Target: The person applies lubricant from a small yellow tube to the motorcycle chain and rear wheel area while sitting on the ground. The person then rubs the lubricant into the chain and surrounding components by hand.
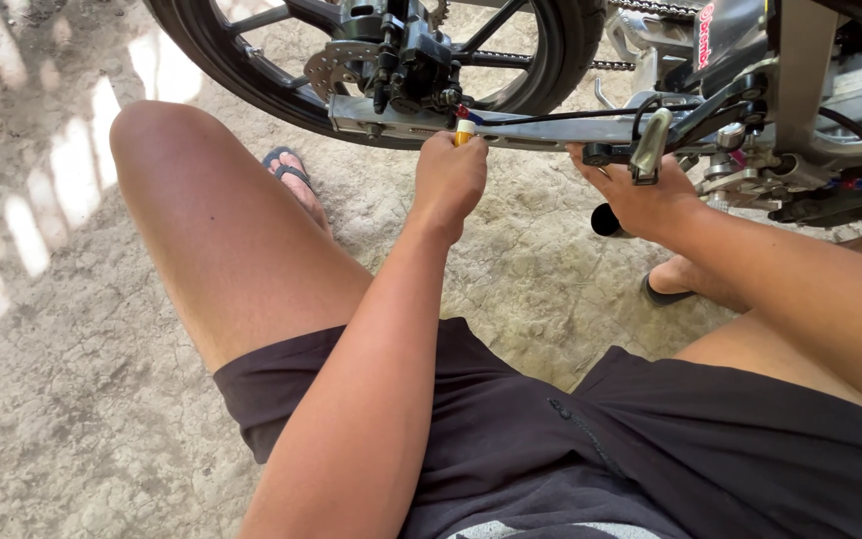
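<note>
On rough sunlit concrete, left hand fingers clench a yellow-handled tool; right hand grips the footpeg.

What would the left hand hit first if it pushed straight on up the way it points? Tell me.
Probably the grey metal swingarm: the left hand, fisted around a yellow-handled tool, sits just below it, though depth is unclear.

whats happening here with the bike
A person squats on a rough concrete floor beside a motorcycle's rear wheel. The left hand grips a yellow-handled tool against the silver swingarm, just below the brake caliper. The right hand holds the black footpeg area.
</note>
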